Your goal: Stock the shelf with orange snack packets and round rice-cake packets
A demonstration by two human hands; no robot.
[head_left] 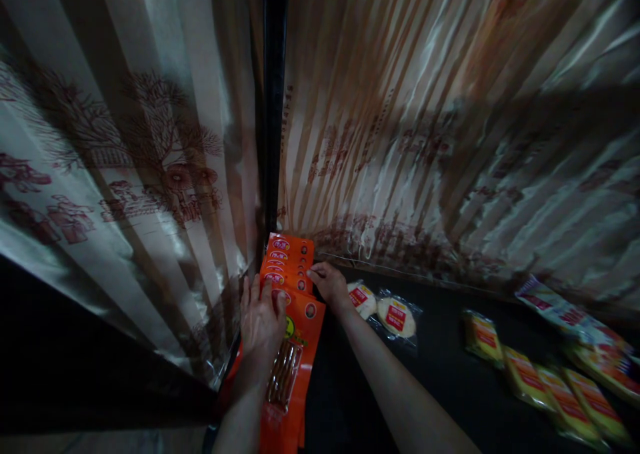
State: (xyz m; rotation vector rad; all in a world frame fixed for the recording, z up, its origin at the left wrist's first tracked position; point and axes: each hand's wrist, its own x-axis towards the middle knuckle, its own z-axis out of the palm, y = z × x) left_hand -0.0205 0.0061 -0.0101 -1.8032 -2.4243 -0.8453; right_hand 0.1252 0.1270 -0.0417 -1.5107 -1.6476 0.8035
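Several orange snack packets [300,321] lie overlapped in a row, their top edges fanned away from me. The front one has a clear window showing brown sticks. My left hand [263,317] rests on the left side of the packets, fingers stretched out and apart. At their right edge, my right hand [330,286] has its thumb and fingers pinched on a packet's edge; exactly which packet is hard to tell in the dim light. Just right of that hand are two round, flat, clear-wrapped food packs [397,317] with red labels.
Several yellow-and-red packs [527,377] sit on the dark surface [440,374] to the right, near a white, blue and red bag [565,311]. Printed plastic sheeting [165,141] hangs at the left and back, meeting at a black upright post [274,107].
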